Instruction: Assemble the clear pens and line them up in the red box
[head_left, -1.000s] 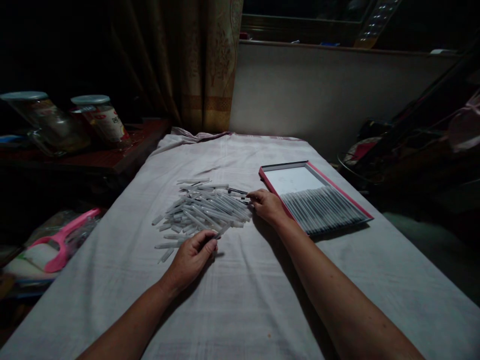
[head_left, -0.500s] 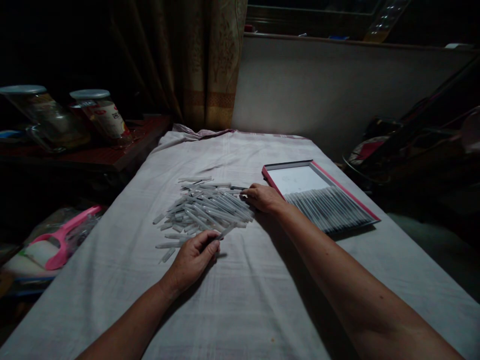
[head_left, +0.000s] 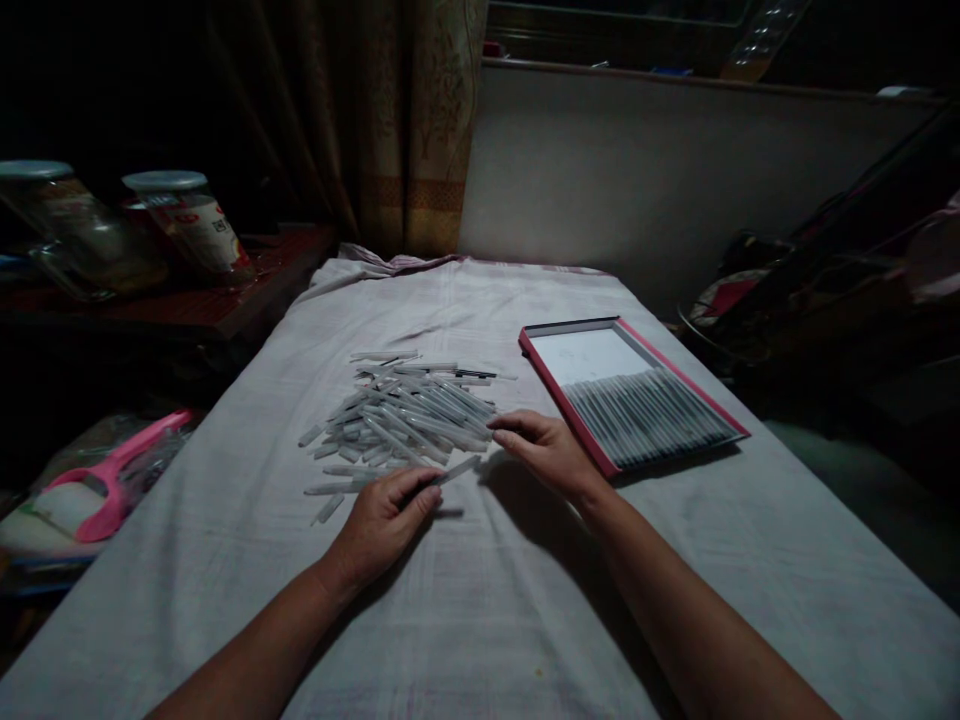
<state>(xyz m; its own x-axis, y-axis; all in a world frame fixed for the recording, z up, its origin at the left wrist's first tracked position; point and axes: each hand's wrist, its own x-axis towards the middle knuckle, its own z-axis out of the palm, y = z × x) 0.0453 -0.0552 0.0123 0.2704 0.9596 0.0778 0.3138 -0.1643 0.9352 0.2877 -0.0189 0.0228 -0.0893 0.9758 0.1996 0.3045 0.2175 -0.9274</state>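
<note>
A heap of slim, translucent grey pens [head_left: 420, 410] lies on the cloth in front of me. At its near edge, my left hand [head_left: 394, 510] is closed round one pen [head_left: 459, 468], whose end points right, out past the fingertips. My right hand [head_left: 544, 450] is by the right edge of the heap, thumb and fingertips brought together; whatever may be between them is too small to make out. To the right sits a shallow box [head_left: 566, 415] with red sides. A row of similar pens [head_left: 652, 415] lies side by side in its nearer part, and its white bottom shows behind them.
The pale checked cloth [head_left: 465, 620] covers the surface. At left, jars [head_left: 191, 230] stand on a dark red table [head_left: 247, 300], above a pink handle-shaped object [head_left: 112, 490]. A curtain [head_left: 420, 130] and a wall [head_left: 600, 160] are behind.
My right hand has drawn back toward me from the heap's far right side to its nearer right edge. My left hand still holds the pen in nearly the same place.
</note>
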